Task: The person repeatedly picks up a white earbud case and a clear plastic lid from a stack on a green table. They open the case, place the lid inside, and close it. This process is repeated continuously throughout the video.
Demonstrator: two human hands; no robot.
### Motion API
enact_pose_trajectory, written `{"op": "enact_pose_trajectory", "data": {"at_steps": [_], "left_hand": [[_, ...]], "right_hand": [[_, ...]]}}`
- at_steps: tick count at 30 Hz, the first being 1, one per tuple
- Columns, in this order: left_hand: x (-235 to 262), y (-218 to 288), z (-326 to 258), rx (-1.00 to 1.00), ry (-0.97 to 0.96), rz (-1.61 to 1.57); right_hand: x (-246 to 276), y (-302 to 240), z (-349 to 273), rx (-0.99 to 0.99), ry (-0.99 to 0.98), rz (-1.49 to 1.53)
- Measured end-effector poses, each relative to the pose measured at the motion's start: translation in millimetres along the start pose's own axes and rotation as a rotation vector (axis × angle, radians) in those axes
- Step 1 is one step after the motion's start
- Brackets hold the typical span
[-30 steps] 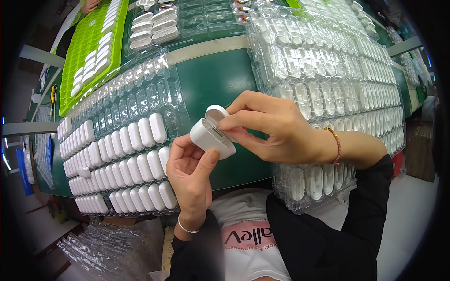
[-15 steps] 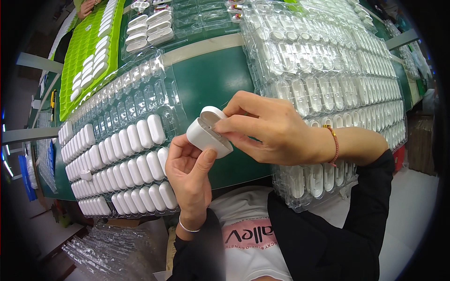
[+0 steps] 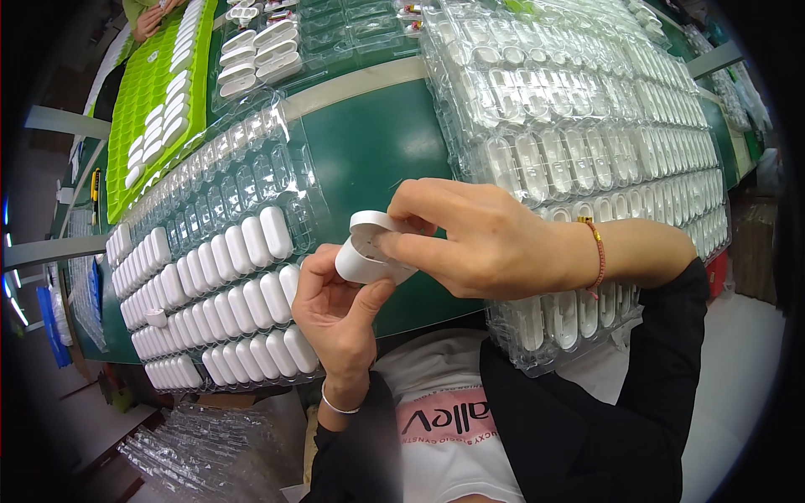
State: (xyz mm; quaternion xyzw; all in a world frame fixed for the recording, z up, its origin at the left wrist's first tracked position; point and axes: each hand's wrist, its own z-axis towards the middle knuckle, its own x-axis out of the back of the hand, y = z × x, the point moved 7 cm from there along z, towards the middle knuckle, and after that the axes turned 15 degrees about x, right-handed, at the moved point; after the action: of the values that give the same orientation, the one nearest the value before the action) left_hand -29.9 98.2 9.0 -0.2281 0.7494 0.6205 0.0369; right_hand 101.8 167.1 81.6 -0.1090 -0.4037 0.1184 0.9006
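A white earphone charging case (image 3: 358, 266) with its lid flipped up is held above the green table (image 3: 377, 142). My left hand (image 3: 337, 314) is closed around the lower body of the case, thumb along its side. The fingers of my right hand (image 3: 486, 239) are bent at the raised lid and the opening; they partly cover the inside, so whether they hold a small piece cannot be made out. To the left, a clear plastic tray (image 3: 295, 194) carries rows of closed white cases (image 3: 272, 232), with vacant pockets toward its far side.
Stacked clear trays (image 3: 457, 159) with white shell parts stand on the right. A bright green tray (image 3: 138, 105) holding white pieces lies far left, near another person's hand (image 3: 149, 23). Several open white cases (image 3: 277, 63) sit at the back. Clear plastic trays (image 3: 201, 448) are piled lower left.
The case has been tilted, so its opening shows more toward me. My right fingers have shifted slightly with the lid, and the whole view has moved a little.
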Motion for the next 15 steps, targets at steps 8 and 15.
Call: {"op": "enact_pose_trajectory", "data": {"at_steps": [8,15], "left_hand": [[-3,3,-7,0.058,-0.185,-0.171],[8,4,-12,0.111,0.010,-0.294]], "right_hand": [[9,3,4,-0.196,0.049,0.225],[14,9,21,-0.100,0.184,0.229]]}}
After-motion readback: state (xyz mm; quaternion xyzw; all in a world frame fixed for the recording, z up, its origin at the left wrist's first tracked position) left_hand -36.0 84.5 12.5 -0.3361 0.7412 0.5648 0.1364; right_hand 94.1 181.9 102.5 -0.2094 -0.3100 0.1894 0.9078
